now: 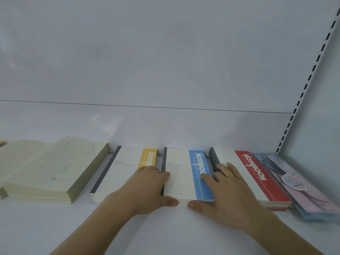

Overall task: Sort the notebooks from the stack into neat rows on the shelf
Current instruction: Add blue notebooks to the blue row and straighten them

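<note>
We are reaching both hands onto the white shelf (55, 227), framing the blue-striped notebook (185, 173) that is lying flat in the middle of the row. Our left hand (145, 188) is resting along its left edge, fingers held together and fairly straight across the dark spine, with the thumb lying along the near edge of the cover. Our right hand (230, 196) is lying with fingers spread wide: the forefinger is touching the blue stripe, the other fingers are reaching over onto the red-striped notebook stack (257, 177) just beside it, and the thumb is pressing at the blue notebook's near edge, its tip close to the left thumb. Neither hand is curling round anything; both are lying flat and loose.

To the left, the yellow-striped notebook (121, 173) is sitting just beside the blue one, partly under our left hand. Further left, a cream notebook stack (53, 172) is lying at a slight angle. At the far right, a pink and blue notebook stack (301, 184) is touching the red one, near the slotted shelf upright (301, 96)
</note>
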Tool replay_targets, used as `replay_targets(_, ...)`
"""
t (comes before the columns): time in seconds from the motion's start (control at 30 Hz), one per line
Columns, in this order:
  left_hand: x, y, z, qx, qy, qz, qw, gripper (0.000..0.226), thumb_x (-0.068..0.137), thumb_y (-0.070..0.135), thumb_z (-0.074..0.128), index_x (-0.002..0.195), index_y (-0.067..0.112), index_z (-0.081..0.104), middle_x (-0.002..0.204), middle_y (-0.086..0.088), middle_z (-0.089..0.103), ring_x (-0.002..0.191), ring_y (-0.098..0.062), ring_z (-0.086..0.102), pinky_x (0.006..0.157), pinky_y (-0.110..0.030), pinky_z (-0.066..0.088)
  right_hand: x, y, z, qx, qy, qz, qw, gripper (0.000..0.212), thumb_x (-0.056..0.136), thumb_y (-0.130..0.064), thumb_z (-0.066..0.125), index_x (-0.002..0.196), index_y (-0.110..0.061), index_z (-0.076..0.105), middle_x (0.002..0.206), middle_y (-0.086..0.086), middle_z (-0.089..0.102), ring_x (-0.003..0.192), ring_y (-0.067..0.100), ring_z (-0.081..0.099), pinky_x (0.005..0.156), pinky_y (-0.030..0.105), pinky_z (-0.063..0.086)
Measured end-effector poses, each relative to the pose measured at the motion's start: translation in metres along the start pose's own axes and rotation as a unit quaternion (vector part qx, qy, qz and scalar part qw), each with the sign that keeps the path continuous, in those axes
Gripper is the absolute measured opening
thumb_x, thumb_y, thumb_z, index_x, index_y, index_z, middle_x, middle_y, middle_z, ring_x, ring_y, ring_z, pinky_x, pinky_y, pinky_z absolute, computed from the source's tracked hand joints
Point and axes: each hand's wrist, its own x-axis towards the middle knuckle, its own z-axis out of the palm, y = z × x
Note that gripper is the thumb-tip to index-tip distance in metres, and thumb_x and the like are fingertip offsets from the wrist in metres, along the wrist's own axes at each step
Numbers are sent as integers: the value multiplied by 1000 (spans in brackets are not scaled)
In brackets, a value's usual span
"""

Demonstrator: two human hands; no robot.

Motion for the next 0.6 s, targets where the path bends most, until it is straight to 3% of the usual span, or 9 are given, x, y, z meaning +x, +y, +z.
replay_targets(0.2, 1, -3, -6, -4, -2, 4, 1000, 60, 77, 79, 57, 100, 23, 53, 90, 3, 54, 91, -18, 47, 76, -30, 30, 3, 13, -6, 23, -25, -43, 998, 97, 71, -94, 20, 145, -33, 34, 135, -11, 50, 139, 13, 27, 122, 36, -6)
replay_targets(0.3, 1, -2, -6, 13, -11, 8, 1000, 60, 80, 76, 57, 107, 23, 51, 95, 2, 56, 95, -20, 46, 82, -29, 28, 7, 18, -6, 30, -33, -55, 997, 94, 69, -95, 23, 141, -35, 34, 129, -13, 49, 131, 9, 32, 122, 34, 0)
replay_targets(0.5, 3, -4, -5, 14, -19, 21, 1000, 80, 79, 76, 58, 135, 21, 46, 105, 1, 55, 110, -21, 46, 103, -30, 31, 13, 21, -2, 53, -37, -58, 996, 93, 66, -95, 31, 137, -35, 34, 127, -13, 47, 123, 10, 34, 119, 33, 10)
replay_targets(0.6, 3, -3, -6, 15, -26, 19, 999, 70, 79, 74, 60, 124, 20, 49, 98, 1, 52, 104, -23, 46, 90, -30, 30, 15, 23, 0, 62, -38, -61, 995, 94, 66, -94, 34, 138, -34, 34, 128, -11, 46, 124, 12, 34, 118, 30, 15)
